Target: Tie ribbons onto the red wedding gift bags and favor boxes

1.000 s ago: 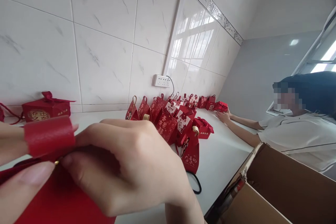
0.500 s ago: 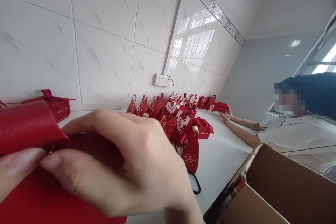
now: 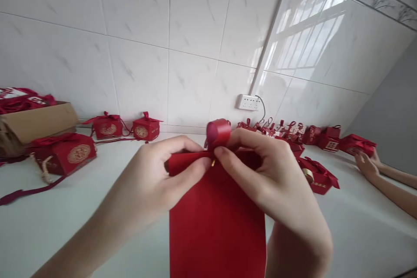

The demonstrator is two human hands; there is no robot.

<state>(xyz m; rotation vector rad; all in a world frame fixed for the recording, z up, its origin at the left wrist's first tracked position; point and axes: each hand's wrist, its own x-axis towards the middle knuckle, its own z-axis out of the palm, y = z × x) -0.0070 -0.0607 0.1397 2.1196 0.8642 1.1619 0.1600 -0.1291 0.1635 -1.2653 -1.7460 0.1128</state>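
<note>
A plain red gift bag stands upright in front of me, its top edge pinched between both hands. My left hand is closed on the top left, thumb in front and fingers behind. My right hand pinches the top right in the same way, the two thumbs nearly touching. A red ribbon loop rises from the top edge between the hands. Under the thumbs shows a tiny gold bit, too small to name. Most fingertips are hidden behind the bag.
On the left a cardboard box holds red packages, with a ribboned red gift box before it. Two smaller red boxes stand by the wall. Several more line the right, including a bow-tied one. Another person's hands touch a red box.
My view has swung left and drawn back, so both hands and the bag now show in the middle. The cardboard carton on the right has left the view. Both hands still pinch the bag's top.
</note>
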